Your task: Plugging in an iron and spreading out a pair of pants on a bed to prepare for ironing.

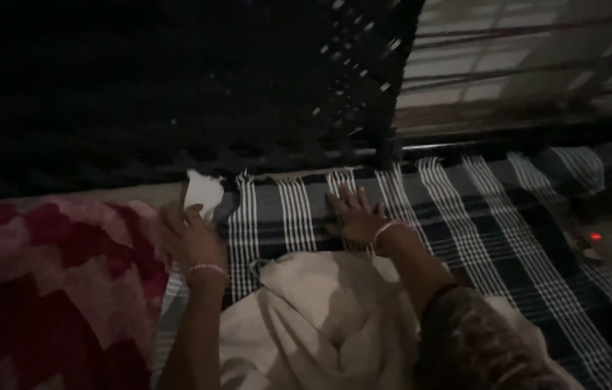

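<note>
Head view, dim light, looking down at both hands over a bed surface.

Left hand (189,238): fingers curled, pinching the corner of a white cloth piece (203,191) that stands up just beyond the fingertips. A pale beaded bracelet (207,269) sits at the wrist. The grip looks closed on the cloth, though darkness hides the fingertips themselves.

Right hand (358,215): flat, fingers spread wide, palm pressed down on the black-and-white checked cloth (479,217). A thin bangle (391,228) circles that wrist; a dark patterned sleeve (479,347) covers the upper arm.

The checked cloth runs under the right hand, away to its right, and leftward as far as the left hand; its fringed edge lies just beyond the fingertips of both hands.

Between the two forearms, nearer the person: a bunched cream cloth (320,325), lying on the checked one.

Left of the left hand: a red-and-pink patterned blanket (53,282), touching the checked cloth's edge.

Beyond both hands: a dark lattice frame (364,87). Far right of the right hand: a small red light (595,236) on a pale object, too dim to identify.
</note>
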